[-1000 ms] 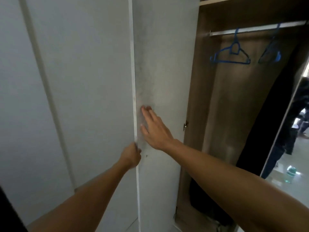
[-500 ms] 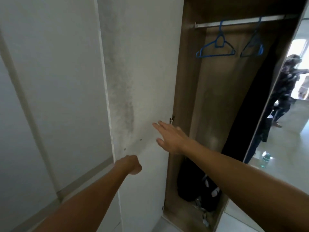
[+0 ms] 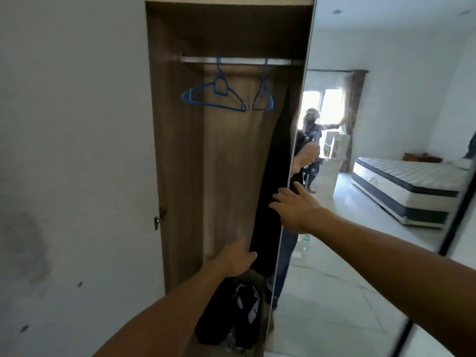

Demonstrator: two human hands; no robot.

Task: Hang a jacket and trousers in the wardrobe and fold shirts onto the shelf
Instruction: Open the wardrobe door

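The wardrobe (image 3: 180,150) stands open, its brown inside lit. Two bare blue hangers (image 3: 213,99) (image 3: 263,99) hang from the metal rail (image 3: 237,61). A dark garment (image 3: 270,202) hangs at the right inside, partly hidden by the mirrored door. Dark clothes (image 3: 226,318) lie heaped on the wardrobe floor. My left hand (image 3: 237,258) reaches into the wardrobe, low and relaxed, holding nothing. My right hand (image 3: 291,210) is spread with straight fingers at the edge of the mirrored door (image 3: 360,279).
The white door (image 3: 77,176) is swung open on the left, stained on its lower part. The mirror reflects a bed (image 3: 407,186), a window, a tiled floor and a person. A shelf edge (image 3: 231,0) runs along the top.
Both hands have left the white door. The view swung right, my left hand moved into the wardrobe and my right hand went across to the mirrored door's edge.
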